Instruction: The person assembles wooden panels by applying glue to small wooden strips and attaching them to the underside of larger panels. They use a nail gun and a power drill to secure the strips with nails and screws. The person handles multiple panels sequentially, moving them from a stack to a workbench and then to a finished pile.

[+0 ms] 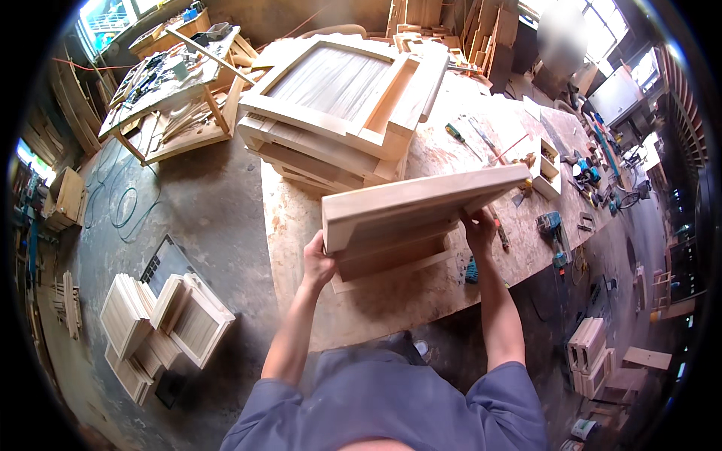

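Observation:
My two hands hold a pale wooden framed panel (421,201) tilted over the workbench, its thick edge raised toward the far side. My left hand (319,260) is closed on its left side, thumb on the near face. At the right side my right hand (479,229) grips it, some fingers hidden behind the wood. The panel's lower rail is close to the bench; I cannot tell whether it touches. Just beyond stands a stack of similar wooden framed panels (331,79), the top one with a grained grey-brown centre.
The workbench (444,169) carries a green-handled screwdriver (455,134), a wooden box of small parts (547,169) and a teal cordless drill (555,234) on the right. More panels (162,323) are stacked low at left. A cluttered side table (177,83) stands far left.

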`<action>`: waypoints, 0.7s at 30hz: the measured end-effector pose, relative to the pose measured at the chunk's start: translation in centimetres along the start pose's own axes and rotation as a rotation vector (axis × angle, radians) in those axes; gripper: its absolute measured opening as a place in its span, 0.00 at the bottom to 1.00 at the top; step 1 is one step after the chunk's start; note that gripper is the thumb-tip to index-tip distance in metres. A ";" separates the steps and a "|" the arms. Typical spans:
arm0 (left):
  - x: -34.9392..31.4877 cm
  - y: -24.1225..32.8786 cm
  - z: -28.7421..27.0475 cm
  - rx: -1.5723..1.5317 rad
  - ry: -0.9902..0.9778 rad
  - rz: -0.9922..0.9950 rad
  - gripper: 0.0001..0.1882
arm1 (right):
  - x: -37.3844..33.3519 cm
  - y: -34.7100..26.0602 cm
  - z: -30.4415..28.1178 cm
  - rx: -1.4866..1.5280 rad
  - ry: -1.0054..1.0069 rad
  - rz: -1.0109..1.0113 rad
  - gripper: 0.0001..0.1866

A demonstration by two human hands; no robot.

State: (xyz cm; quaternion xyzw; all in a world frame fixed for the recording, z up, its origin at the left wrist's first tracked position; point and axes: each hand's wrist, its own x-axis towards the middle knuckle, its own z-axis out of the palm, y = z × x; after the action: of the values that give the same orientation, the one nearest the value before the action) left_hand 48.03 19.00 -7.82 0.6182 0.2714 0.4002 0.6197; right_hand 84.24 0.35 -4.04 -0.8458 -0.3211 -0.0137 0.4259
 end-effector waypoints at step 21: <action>-0.2 -0.9 2.4 0.715 0.351 -0.223 0.29 | 8.0 5.2 -1.2 0.322 -0.151 -0.240 0.11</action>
State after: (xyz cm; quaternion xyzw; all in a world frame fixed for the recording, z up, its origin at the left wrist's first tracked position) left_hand 50.03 17.63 -8.49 0.6839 0.5600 0.3104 0.3498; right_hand 93.78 1.48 -4.54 -0.7209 -0.4487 0.0505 0.5257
